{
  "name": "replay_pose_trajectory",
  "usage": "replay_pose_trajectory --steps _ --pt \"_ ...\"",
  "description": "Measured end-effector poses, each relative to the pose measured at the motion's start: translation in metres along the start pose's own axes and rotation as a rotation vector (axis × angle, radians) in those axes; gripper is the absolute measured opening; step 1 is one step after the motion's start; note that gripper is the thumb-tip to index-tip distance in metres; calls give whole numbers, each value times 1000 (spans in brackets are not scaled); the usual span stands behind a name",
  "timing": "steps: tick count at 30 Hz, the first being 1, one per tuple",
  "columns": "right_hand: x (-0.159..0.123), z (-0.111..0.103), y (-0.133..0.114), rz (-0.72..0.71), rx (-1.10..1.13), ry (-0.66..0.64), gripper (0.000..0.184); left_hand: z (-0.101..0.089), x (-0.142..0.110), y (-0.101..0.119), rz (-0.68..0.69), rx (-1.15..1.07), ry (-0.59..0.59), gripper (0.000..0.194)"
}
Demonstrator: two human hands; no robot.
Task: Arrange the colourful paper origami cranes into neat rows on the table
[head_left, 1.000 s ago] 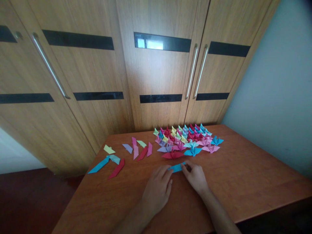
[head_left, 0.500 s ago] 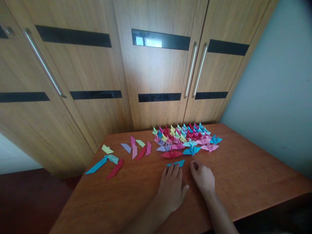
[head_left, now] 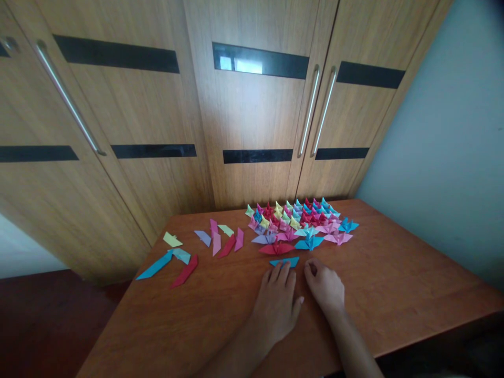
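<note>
A small blue folded paper piece [head_left: 286, 261] lies on the wooden table [head_left: 394, 283]. My left hand [head_left: 276, 303] lies flat with its fingertips pressing on the piece's near edge. Just to the right, my right hand [head_left: 325, 285] rests on the table with its fingers curled, close to the blue piece but apart from it. Beyond them sits a cluster of several folded origami shapes [head_left: 299, 223] in red, pink, blue, yellow and green.
Loose folded paper strips lie to the left: a pink, red and purple group [head_left: 222, 240], and a long blue strip [head_left: 154, 266] with a red one [head_left: 184, 271]. Wooden cabinet doors with metal handles [head_left: 311, 110] stand behind the table. A pale wall is at right.
A second ago both hands held the blue piece between their fingertips. My left hand has since slid right and flattened on it, while my right hand let go and curled beside it.
</note>
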State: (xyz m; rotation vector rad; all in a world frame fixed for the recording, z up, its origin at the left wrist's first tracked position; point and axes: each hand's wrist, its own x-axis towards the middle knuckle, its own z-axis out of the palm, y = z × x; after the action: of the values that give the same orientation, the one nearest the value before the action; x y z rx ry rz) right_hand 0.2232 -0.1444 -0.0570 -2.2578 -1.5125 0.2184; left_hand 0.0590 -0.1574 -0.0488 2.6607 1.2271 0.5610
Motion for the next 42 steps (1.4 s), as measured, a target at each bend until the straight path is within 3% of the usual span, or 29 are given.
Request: replay_pose_trajectory --steps 4,7,10,14,17,20,23,34,38,42 --pt "-1 -1 0 -25 15 -3 26 -10 -5 1 6 -19 18 45" --pt "-3 2 -1 -110 50 2 26 -28 -9 -12 -54 -43 60 39" --pt "-5 6 -3 -266 100 -37 24 -54 -16 -46 -208 -26 149 30" --pt "-7 8 -6 -405 143 -83 25 -89 -41 -112 -415 136 246 26" --pt "-8 8 -5 -411 151 -90 24 -106 -67 -152 -541 284 227 28" --pt "-7 8 -5 -401 149 -95 23 -114 -88 -173 -613 305 152 32" --pt "-7 8 -5 -394 150 -101 23 -114 -98 -179 -609 269 113 32" --pt "-6 7 -6 -382 138 -112 23 -104 -100 -186 -516 159 179 20" --pt "-7 8 -5 -405 133 -87 27 -103 -102 -186 -538 76 197 13" --pt "-12 6 -11 -428 16 -73 34 -102 -102 -183 -544 55 194 11"
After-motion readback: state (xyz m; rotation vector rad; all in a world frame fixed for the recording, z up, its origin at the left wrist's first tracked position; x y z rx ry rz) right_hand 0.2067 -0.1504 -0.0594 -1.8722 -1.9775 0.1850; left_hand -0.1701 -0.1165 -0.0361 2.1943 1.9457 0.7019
